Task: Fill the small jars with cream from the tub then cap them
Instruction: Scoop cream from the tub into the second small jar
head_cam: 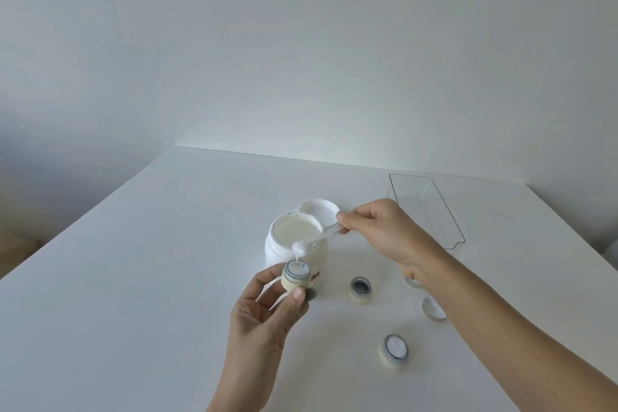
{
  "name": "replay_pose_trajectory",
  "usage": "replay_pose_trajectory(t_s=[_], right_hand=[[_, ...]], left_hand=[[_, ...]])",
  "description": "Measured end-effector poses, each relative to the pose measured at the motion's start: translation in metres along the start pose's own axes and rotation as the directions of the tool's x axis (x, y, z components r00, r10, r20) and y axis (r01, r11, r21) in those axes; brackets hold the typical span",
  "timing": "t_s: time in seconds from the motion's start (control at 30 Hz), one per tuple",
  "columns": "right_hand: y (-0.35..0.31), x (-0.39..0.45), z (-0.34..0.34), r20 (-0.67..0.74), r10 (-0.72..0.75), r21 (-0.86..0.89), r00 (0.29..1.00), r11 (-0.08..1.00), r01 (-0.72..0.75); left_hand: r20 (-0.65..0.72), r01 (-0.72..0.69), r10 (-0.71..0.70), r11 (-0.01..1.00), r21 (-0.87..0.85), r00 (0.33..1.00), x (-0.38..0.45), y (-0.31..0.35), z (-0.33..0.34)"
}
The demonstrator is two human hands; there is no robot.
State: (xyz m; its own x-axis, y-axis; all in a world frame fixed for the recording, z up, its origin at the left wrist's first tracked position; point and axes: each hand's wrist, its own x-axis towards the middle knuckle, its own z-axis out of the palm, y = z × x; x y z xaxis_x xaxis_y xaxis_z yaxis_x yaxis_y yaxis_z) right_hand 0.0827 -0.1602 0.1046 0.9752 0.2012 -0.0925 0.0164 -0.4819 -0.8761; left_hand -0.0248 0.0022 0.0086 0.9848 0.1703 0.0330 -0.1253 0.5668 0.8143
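Cream (297,231) fills the big white tub (294,246) in the middle of the surface (167,278). Just in front of the tub, the left hand (264,311) holds one small jar (296,277) up in the air, with its fingers (296,296) curled round the jar's sides. The right hand (384,231) pinches the handle of a white spoon (317,240). The spoon's bowl hangs right over the jar's mouth, and a thin string of cream drips down into it.

To do this step well, I think the jar should stay level and right under the spoon, so no cream lands on the rim or the fingers. Tipping the spoon slowly should help, as the cream looks thick and sticky.

Nearer and to the right, a second jar (394,352) looks full, and a third jar (360,289) looks dark and empty inside. None has a cap on yet. White caps (433,309) lie at the right, partly hidden by the arm. The tub's lid (319,210) lies just behind the tub, and a clear tray (426,207) sits far right.
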Motion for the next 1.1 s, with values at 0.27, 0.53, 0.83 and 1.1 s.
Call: replay_pose_trajectory(t_s=[0.27, 0.53, 0.83, 1.1], right_hand=[[0.002, -0.013, 0.003, -0.106, -0.063, -0.231, 0.992, 0.972, 0.037], [0.01, -0.014, -0.001, -0.239, -0.131, -0.031, 0.962, 0.991, 0.128], [0.012, -0.018, 0.015, -0.395, -0.346, -0.091, 0.851, 0.937, 0.338], [0.035, -0.01, 0.019, -0.065, -0.891, -0.801, 0.45, 0.316, 0.509]], left_hand=[[0.018, 0.006, -0.006, 1.0, -0.023, 1.0, -0.001, 0.0, -0.001], [0.005, 0.012, -0.012, 0.999, -0.029, 1.0, 0.0, 0.001, 0.001], [-0.044, 0.011, -0.013, 0.998, -0.061, 0.999, 0.0, 0.001, 0.002], [-0.058, -0.004, 0.0, 0.997, -0.076, 0.998, 0.001, 0.003, 0.002]])
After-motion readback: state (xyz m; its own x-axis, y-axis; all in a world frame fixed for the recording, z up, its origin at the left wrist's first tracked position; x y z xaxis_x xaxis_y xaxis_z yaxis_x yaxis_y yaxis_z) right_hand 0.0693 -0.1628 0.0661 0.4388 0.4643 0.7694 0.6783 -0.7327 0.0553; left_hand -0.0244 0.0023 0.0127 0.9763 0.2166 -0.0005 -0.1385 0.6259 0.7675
